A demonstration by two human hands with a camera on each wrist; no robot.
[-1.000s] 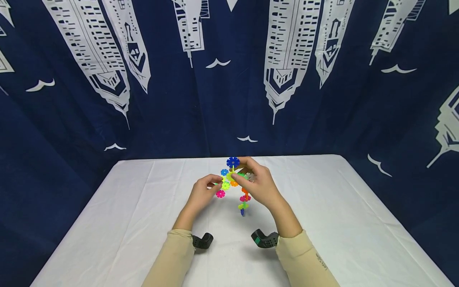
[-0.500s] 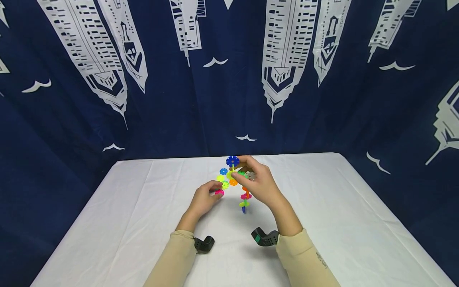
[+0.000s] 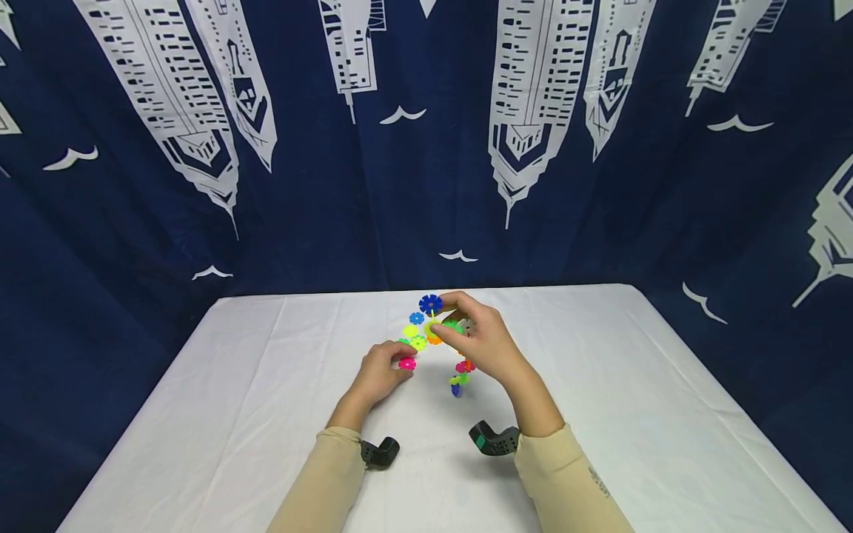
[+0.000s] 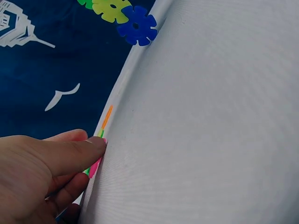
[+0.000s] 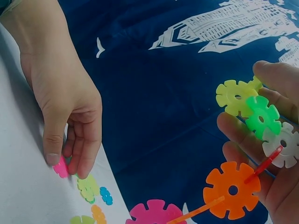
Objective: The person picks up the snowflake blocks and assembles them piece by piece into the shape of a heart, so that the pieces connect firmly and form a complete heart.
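My right hand (image 3: 486, 340) holds a linked chain of plastic flower-shaped building discs above the table. A dark blue disc (image 3: 430, 304) tops it at the fingertips, and its lower end hangs below the palm. In the right wrist view, a yellow disc (image 5: 229, 103), a green disc (image 5: 261, 122) and a clear disc lie along the fingers, with an orange disc (image 5: 216, 186) beneath. My left hand (image 3: 378, 376) pinches a pink flower disc (image 5: 60, 167) low over the tabletop. Beside it are a yellow-green disc (image 3: 417, 343) and a light blue disc (image 3: 416, 318).
A white cloth (image 3: 266, 414) covers the table. Behind it hangs a navy curtain (image 3: 373, 185) printed with white buildings and birds. Each wrist carries a black camera (image 3: 381, 453), close above the cloth.
My left hand has shifted slightly down from the yellow-green discs to the pink one. My right hand stays nearly in place while the chain's lower end swings a little to the right.
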